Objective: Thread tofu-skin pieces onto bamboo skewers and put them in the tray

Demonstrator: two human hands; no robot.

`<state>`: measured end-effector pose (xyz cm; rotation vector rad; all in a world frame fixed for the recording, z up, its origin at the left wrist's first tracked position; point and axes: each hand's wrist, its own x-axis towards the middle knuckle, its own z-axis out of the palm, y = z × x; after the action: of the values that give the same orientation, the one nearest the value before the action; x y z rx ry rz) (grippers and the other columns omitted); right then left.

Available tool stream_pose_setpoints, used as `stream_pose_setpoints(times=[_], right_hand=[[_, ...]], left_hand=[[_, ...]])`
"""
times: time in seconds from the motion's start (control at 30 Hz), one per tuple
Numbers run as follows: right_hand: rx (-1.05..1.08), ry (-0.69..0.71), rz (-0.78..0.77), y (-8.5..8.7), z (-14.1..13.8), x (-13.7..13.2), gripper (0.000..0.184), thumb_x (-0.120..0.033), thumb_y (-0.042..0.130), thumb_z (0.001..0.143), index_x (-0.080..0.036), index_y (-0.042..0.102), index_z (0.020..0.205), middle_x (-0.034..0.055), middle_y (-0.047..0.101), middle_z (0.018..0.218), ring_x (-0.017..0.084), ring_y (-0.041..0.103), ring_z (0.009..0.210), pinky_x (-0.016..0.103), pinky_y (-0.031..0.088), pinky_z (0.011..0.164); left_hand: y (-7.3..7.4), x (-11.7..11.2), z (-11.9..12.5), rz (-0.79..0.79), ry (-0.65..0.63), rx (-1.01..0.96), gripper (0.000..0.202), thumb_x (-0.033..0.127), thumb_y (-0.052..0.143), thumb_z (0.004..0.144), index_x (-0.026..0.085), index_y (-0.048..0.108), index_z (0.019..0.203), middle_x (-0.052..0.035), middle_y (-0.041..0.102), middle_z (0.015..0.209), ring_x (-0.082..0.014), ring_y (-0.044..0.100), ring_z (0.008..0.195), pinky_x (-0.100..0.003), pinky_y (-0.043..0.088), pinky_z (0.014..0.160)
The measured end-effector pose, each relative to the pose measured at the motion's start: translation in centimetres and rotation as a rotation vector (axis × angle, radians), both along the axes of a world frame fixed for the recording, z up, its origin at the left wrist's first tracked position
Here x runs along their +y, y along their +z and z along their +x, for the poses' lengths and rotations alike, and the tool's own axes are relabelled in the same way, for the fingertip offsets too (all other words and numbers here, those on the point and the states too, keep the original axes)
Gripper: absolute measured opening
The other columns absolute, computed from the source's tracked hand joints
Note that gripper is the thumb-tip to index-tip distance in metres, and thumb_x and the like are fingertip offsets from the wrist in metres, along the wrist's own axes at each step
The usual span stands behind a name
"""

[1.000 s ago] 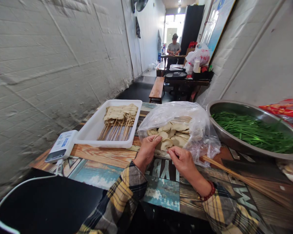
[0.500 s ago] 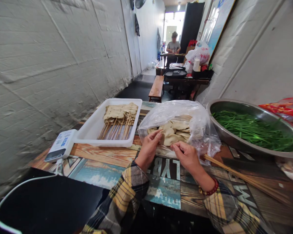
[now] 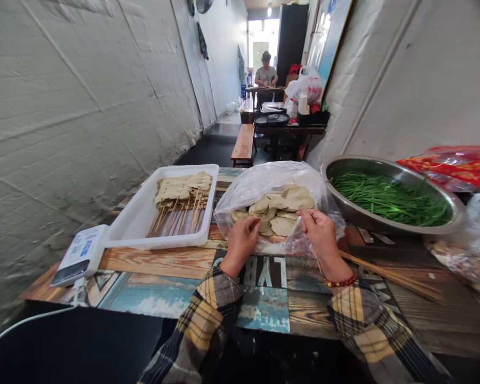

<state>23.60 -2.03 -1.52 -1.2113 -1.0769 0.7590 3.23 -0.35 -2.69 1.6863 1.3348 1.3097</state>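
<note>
My right hand (image 3: 320, 232) pinches a thin wooden skewer (image 3: 318, 265), whose lower end sticks out below the palm. Its upper part runs into a pale beige flat slice (image 3: 298, 196), with a tip showing above. Over the near edge of a clear plastic bag (image 3: 272, 176), my left hand (image 3: 242, 240) has its fingers curled together beside more loose slices (image 3: 282, 225); whether anything is between the fingertips is hidden. To the left, a white tray (image 3: 124, 224) holds a stack of skewered slices (image 3: 176, 189), sticks pointing toward me.
A steel bowl (image 3: 388, 228) of green chives stands at the right, with loose skewers (image 3: 396, 277) in front. A white device (image 3: 80, 250) with a cable sits left of the tray. Beyond are a bench (image 3: 244, 141), another table and a person (image 3: 266, 72) behind it.
My hands have moved apart, the right one shifting rightward with the skewer and the left staying near the bag's edge. The whole view has swung slightly right.
</note>
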Motion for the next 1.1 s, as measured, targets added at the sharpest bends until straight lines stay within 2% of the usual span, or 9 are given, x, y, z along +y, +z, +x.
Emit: stream_pose_setpoints(times=[0.1,0.23,0.47,0.73,0.83,0.93,1.03,1.1], right_hand=[[-0.017,0.028,0.001,-0.2,-0.2,0.0,0.038,-0.05,0.06,0.082,-0.013,0.068,0.082,-0.0072,0.044,0.047,0.009,0.037,0.041,0.022,0.029,0.043],[-0.067,0.043,0.0,-0.6,-0.3,0.1,0.041,-0.053,0.058,0.083,-0.013,0.068,0.083,-0.007,0.044,0.047,0.01,0.038,0.043,0.022,0.03,0.045],[-0.094,0.054,-0.018,-0.3,-0.5,-0.1,0.038,-0.049,0.057,0.084,-0.013,0.068,0.08,-0.0061,0.045,0.047,0.01,0.039,0.044,0.022,0.031,0.045],[-0.061,0.082,0.002,-0.4,-0.7,-0.1,0.033,-0.044,0.059,0.083,-0.014,0.068,0.079,-0.0067,0.046,0.047,0.01,0.04,0.044,0.022,0.032,0.047],[-0.073,0.082,-0.006,-0.5,-0.6,-0.1,0.033,-0.045,0.058,0.084,-0.014,0.068,0.079,-0.0066,0.046,0.047,0.01,0.04,0.044,0.022,0.032,0.046],[-0.089,0.088,-0.009,-0.5,-0.6,-0.1,0.035,-0.047,0.058,0.083,-0.015,0.068,0.077,-0.0066,0.046,0.047,0.01,0.041,0.044,0.022,0.031,0.046],[-0.096,0.117,-0.013,-0.3,-0.7,-0.3,0.036,-0.049,0.058,0.083,-0.015,0.067,0.076,-0.0069,0.046,0.046,0.01,0.041,0.043,0.022,0.032,0.045],[-0.086,0.144,-0.021,-0.1,-0.9,-0.4,0.037,-0.051,0.058,0.082,-0.015,0.066,0.076,-0.0073,0.045,0.045,0.01,0.039,0.041,0.022,0.031,0.045]], left_hand=[[0.1,-0.3,0.8,0.096,-0.111,0.257,0.015,0.019,0.062,0.08,0.022,0.073,0.09,-0.0084,0.068,0.092,-0.025,0.058,0.093,-0.037,0.039,0.087],[0.5,-0.5,2.2,0.185,-0.135,0.549,0.019,0.019,0.059,0.083,0.021,0.071,0.098,-0.01,0.065,0.099,-0.0261,0.054,0.097,-0.039,0.038,0.088],[0.7,-0.2,4.0,0.23,-0.109,0.787,0.014,0.022,0.064,0.08,0.021,0.068,0.093,-0.0091,0.06,0.098,-0.0257,0.051,0.096,-0.039,0.04,0.083],[-0.1,0.0,4.7,0.242,-0.083,0.789,0.007,0.016,0.057,0.082,0.019,0.062,0.086,-0.0071,0.06,0.09,-0.0234,0.051,0.089,-0.036,0.041,0.082],[-0.2,-0.2,4.8,0.229,-0.104,0.719,0.014,0.012,0.051,0.084,0.018,0.062,0.09,-0.0066,0.062,0.086,-0.0223,0.053,0.086,-0.035,0.041,0.081],[-0.2,-0.4,4.7,0.216,-0.127,0.648,0.02,0.01,0.053,0.08,0.018,0.065,0.095,-0.007,0.063,0.085,-0.0223,0.054,0.086,-0.035,0.041,0.081],[-0.2,-0.4,4.5,0.195,-0.156,0.575,0.013,0.011,0.057,0.077,0.018,0.068,0.08,-0.0068,0.062,0.081,-0.0224,0.055,0.084,-0.035,0.041,0.078],[-0.1,-0.3,4.2,0.155,-0.141,0.437,0.011,0.011,0.058,0.075,0.018,0.067,0.074,-0.0056,0.062,0.078,-0.0211,0.056,0.082,-0.033,0.041,0.076]])
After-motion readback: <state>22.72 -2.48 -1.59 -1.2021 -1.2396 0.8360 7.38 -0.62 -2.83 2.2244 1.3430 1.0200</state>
